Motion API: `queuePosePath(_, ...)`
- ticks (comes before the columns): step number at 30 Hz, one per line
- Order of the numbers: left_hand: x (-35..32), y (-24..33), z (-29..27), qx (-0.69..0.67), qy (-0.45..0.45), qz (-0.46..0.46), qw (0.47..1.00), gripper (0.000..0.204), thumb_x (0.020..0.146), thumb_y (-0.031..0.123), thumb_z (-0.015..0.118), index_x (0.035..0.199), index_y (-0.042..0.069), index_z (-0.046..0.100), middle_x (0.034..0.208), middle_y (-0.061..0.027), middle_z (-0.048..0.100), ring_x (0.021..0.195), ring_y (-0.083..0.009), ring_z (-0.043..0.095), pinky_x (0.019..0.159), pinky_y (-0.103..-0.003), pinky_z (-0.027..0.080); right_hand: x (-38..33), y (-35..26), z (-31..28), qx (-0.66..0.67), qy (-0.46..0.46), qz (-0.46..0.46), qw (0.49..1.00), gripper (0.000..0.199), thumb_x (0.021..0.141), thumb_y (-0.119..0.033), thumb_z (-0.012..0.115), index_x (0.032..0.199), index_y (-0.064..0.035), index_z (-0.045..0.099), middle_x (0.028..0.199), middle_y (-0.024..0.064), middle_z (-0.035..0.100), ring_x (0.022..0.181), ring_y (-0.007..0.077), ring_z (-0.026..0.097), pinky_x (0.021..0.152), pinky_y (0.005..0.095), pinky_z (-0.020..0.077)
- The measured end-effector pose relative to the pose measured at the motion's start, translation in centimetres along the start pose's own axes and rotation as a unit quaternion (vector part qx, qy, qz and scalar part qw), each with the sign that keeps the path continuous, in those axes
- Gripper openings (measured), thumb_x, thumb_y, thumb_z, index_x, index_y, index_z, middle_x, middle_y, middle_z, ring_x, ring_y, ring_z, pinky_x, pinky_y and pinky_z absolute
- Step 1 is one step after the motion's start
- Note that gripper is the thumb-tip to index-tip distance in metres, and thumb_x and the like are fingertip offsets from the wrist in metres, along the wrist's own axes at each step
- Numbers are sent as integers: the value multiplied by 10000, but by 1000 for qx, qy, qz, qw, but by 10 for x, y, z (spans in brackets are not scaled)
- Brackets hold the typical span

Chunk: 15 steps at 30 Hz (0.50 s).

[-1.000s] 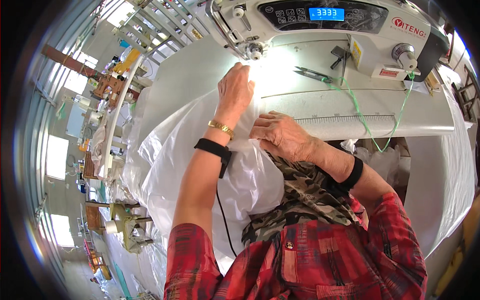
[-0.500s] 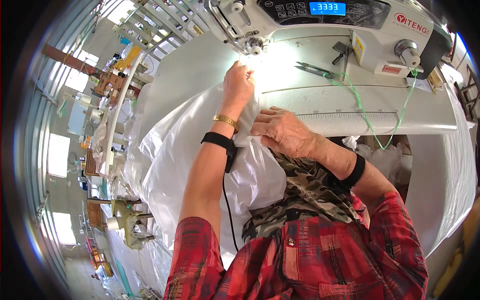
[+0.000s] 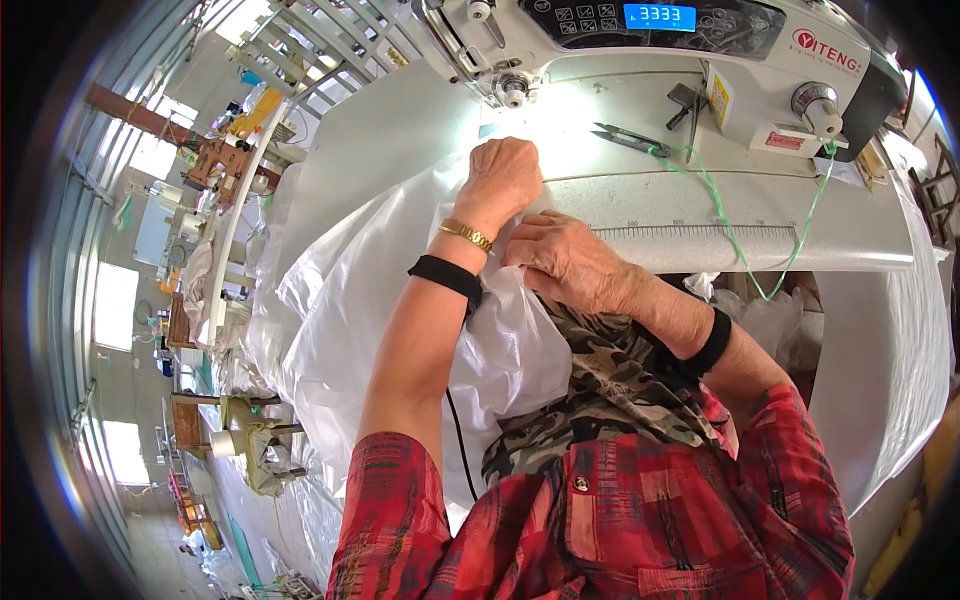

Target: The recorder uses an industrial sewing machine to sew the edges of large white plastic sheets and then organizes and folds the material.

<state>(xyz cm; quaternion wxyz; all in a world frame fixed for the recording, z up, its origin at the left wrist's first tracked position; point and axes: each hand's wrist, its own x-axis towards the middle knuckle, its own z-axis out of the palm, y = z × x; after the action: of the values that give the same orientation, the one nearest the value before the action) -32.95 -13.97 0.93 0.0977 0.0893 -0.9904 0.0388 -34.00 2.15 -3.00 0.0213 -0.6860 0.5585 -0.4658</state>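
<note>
A large sheet of thin white fabric (image 3: pixel 350 310) drapes over the table's front edge and across my lap. My left hand (image 3: pixel 503 180), closed with its back upward, is on the fabric just in front of the needle area of a white sewing machine (image 3: pixel 620 60). Nearer to me, my right hand (image 3: pixel 570 262) is closed on the fabric's edge by the table's front edge. Both sets of fingertips are partly hidden. Bright light washes out the spot under the sewing head (image 3: pixel 513 95).
Black thread snips (image 3: pixel 630 138) lie on the table right of the needle. Green thread (image 3: pixel 735 235) hangs in a loop from the machine across a printed ruler scale (image 3: pixel 690 232). A dark presser-like metal piece (image 3: pixel 685 97) sits by the machine's body. Other workstations stand at left.
My left hand has moved slightly right and toward me, away from the needle, and turned its back upward. My right hand has stayed nearly in place.
</note>
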Motion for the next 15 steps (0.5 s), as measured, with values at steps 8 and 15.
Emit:
queuePosePath(8,-8,2,6,-14,-4,-6,1000,200,750,62,530,612,-55,616,673,-292,609,653,-417,658,611,-476,507,-2,1,-4,7,-11,-65,998,175,750,-20,636,895,-48,541,903,103,590,937,312,601,917,429,473)
queuePosePath(15,-18,-27,21,-246,58,-63,965,223,836,101,550,718,-71,630,680,-277,627,627,-349,618,632,-411,496,12,3,-20,15,-28,-104,994,198,782,-44,650,952,-59,550,935,99,613,921,306,622,835,432,505)
